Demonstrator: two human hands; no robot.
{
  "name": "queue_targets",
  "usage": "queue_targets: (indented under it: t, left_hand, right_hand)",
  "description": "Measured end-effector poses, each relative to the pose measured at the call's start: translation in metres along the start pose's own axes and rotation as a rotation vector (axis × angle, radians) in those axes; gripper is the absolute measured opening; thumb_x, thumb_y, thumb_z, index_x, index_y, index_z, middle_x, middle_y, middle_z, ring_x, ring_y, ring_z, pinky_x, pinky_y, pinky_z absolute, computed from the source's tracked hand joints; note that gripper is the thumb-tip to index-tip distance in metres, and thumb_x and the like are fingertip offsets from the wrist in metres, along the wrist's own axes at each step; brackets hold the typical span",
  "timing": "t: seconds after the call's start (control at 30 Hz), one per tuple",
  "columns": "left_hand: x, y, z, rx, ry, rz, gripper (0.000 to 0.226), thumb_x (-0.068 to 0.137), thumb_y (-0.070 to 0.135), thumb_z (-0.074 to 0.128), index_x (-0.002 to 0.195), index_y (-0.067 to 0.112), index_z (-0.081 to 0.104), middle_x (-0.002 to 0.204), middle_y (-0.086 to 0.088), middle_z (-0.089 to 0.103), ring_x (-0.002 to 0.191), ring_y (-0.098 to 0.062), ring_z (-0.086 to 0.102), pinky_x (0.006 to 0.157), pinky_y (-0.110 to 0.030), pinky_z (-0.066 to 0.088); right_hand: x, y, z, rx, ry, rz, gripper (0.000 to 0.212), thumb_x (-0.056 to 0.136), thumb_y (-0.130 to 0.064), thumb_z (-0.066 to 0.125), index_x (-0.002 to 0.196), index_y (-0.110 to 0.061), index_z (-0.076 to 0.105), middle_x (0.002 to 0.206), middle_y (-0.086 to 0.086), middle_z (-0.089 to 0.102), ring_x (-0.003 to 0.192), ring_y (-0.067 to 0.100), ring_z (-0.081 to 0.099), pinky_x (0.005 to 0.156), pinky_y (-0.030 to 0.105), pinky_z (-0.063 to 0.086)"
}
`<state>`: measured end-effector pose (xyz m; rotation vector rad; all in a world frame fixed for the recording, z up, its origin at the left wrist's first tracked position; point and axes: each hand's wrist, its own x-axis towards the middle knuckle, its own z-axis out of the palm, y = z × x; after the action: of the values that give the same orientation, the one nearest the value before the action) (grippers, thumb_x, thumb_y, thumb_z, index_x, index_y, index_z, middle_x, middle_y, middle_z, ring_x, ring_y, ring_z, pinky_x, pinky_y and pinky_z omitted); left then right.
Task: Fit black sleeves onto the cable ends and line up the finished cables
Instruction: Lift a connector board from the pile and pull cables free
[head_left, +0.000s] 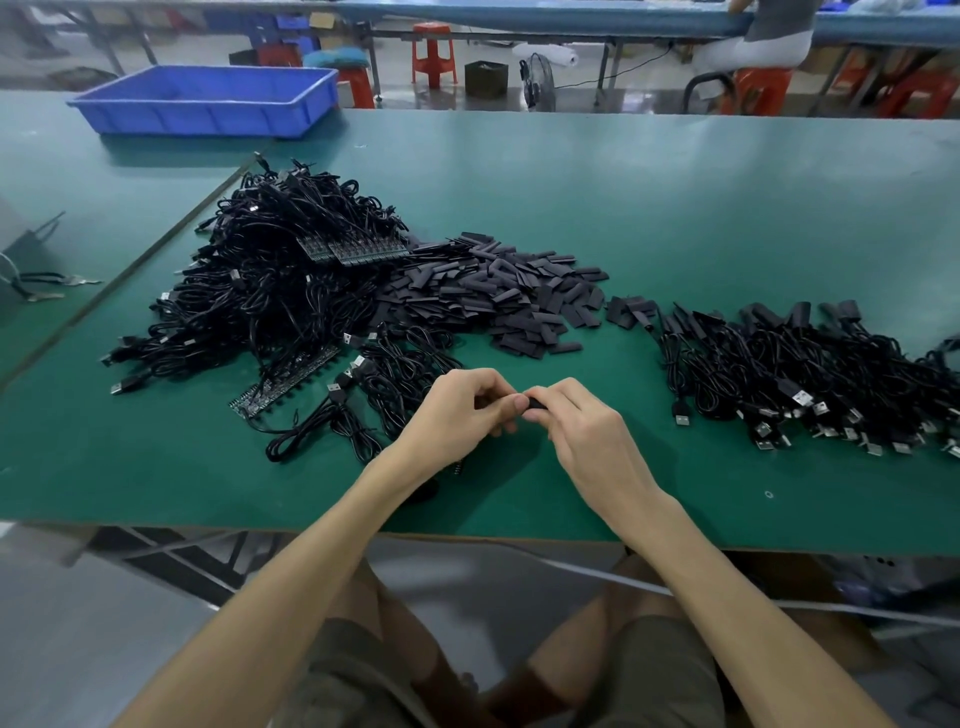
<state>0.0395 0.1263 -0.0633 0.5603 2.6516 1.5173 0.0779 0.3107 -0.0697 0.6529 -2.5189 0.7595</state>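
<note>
Both hands meet above the near edge of the green table. The left hand, fingers curled, pinches a cable end that is mostly hidden by its fingers. The right hand grips a black sleeve between thumb and curled fingers, touching the left thumb tip. A heap of bare cables lies at left, loose sleeves at centre, and sleeved cables in 1 row at right. 1 blue tray stands at the far left.
</note>
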Motion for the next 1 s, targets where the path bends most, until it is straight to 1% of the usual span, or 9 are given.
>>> queue_targets:
  t: [0.1, 0.2, 0.37, 0.47, 0.53, 0.63, 0.8, 0.9, 1.0]
  left_hand:
    - [0.001, 0.000, -0.002, -0.007, -0.019, 0.008, 0.012, 0.097, 0.025, 0.067, 0.088, 0.018, 0.071, 0.072, 0.003, 0.073, 0.065, -0.013, 0.068, 0.065, -0.024, 0.056]
    - [0.003, -0.001, -0.005, -0.055, -0.061, 0.010, 0.010, 0.097, 0.020, 0.068, 0.090, 0.014, 0.071, 0.074, 0.002, 0.074, 0.066, -0.015, 0.069, 0.068, -0.027, 0.057]
    - [0.004, -0.003, -0.005, -0.061, -0.059, 0.016, 0.010, 0.098, 0.020, 0.067, 0.092, 0.013, 0.071, 0.071, 0.006, 0.071, 0.064, -0.009, 0.066, 0.066, -0.023, 0.052]
    - [0.004, -0.005, -0.003, -0.077, -0.050, 0.016, 0.010, 0.098, 0.019, 0.067, 0.092, 0.013, 0.071, 0.070, 0.007, 0.070, 0.064, -0.008, 0.065, 0.066, -0.025, 0.053]
    - [0.004, -0.005, -0.004, -0.088, -0.049, 0.018, 0.011, 0.098, 0.020, 0.066, 0.093, 0.011, 0.071, 0.071, 0.006, 0.071, 0.064, -0.007, 0.065, 0.067, -0.024, 0.052]
    - [0.004, -0.004, -0.005, -0.125, -0.063, 0.017, 0.012, 0.099, 0.019, 0.066, 0.094, 0.009, 0.071, 0.074, 0.003, 0.072, 0.067, -0.009, 0.066, 0.069, -0.025, 0.053]
    - [0.005, 0.000, -0.010, -0.172, -0.141, 0.020, 0.013, 0.098, 0.013, 0.066, 0.095, 0.001, 0.070, 0.076, 0.000, 0.071, 0.067, -0.009, 0.064, 0.069, -0.018, 0.049]
    - [0.005, 0.001, -0.013, -0.199, -0.184, 0.016, 0.014, 0.098, 0.012, 0.066, 0.094, -0.001, 0.070, 0.076, -0.002, 0.071, 0.069, -0.009, 0.065, 0.071, -0.019, 0.049]
    - [0.005, 0.000, -0.015, -0.235, -0.203, 0.011, 0.016, 0.096, 0.011, 0.067, 0.092, -0.004, 0.070, 0.077, -0.006, 0.073, 0.071, -0.013, 0.067, 0.073, -0.021, 0.051]
  right_hand:
    - [0.001, 0.000, 0.000, 0.004, 0.015, -0.014, 0.018, 0.099, -0.008, 0.064, 0.111, 0.003, 0.070, 0.097, 0.013, 0.066, 0.076, 0.028, 0.066, 0.072, 0.043, 0.059]
    - [0.000, 0.000, 0.000, 0.014, 0.021, -0.020, 0.020, 0.099, -0.010, 0.063, 0.112, 0.004, 0.070, 0.098, 0.013, 0.066, 0.077, 0.028, 0.067, 0.073, 0.044, 0.059]
    - [-0.001, 0.000, 0.000, 0.043, 0.042, 0.042, 0.030, 0.098, -0.014, 0.067, 0.123, 0.001, 0.066, 0.109, 0.012, 0.068, 0.093, 0.027, 0.069, 0.082, 0.039, 0.058]
    - [-0.001, 0.001, 0.001, 0.027, 0.074, 0.037, 0.020, 0.097, -0.012, 0.070, 0.113, 0.001, 0.069, 0.104, 0.011, 0.069, 0.088, 0.026, 0.068, 0.079, 0.039, 0.058]
    - [0.000, 0.002, 0.001, 0.011, 0.089, 0.028, 0.019, 0.096, -0.012, 0.070, 0.109, 0.002, 0.070, 0.101, 0.012, 0.069, 0.087, 0.027, 0.068, 0.079, 0.039, 0.059]
    - [0.000, 0.001, 0.002, 0.004, 0.112, 0.009, 0.019, 0.097, -0.013, 0.068, 0.106, 0.003, 0.070, 0.099, 0.012, 0.070, 0.085, 0.026, 0.068, 0.078, 0.039, 0.059]
    - [-0.001, 0.003, 0.002, -0.001, 0.141, -0.035, 0.019, 0.097, -0.014, 0.066, 0.103, 0.003, 0.070, 0.095, 0.013, 0.070, 0.082, 0.029, 0.069, 0.074, 0.043, 0.059]
    - [-0.002, 0.003, 0.002, 0.010, 0.143, -0.049, 0.018, 0.098, -0.014, 0.066, 0.103, 0.003, 0.071, 0.094, 0.012, 0.069, 0.081, 0.029, 0.069, 0.073, 0.045, 0.059]
    - [-0.003, 0.002, 0.002, 0.002, 0.138, -0.073, 0.019, 0.097, -0.016, 0.067, 0.103, 0.002, 0.071, 0.093, 0.011, 0.070, 0.079, 0.028, 0.069, 0.072, 0.043, 0.059]
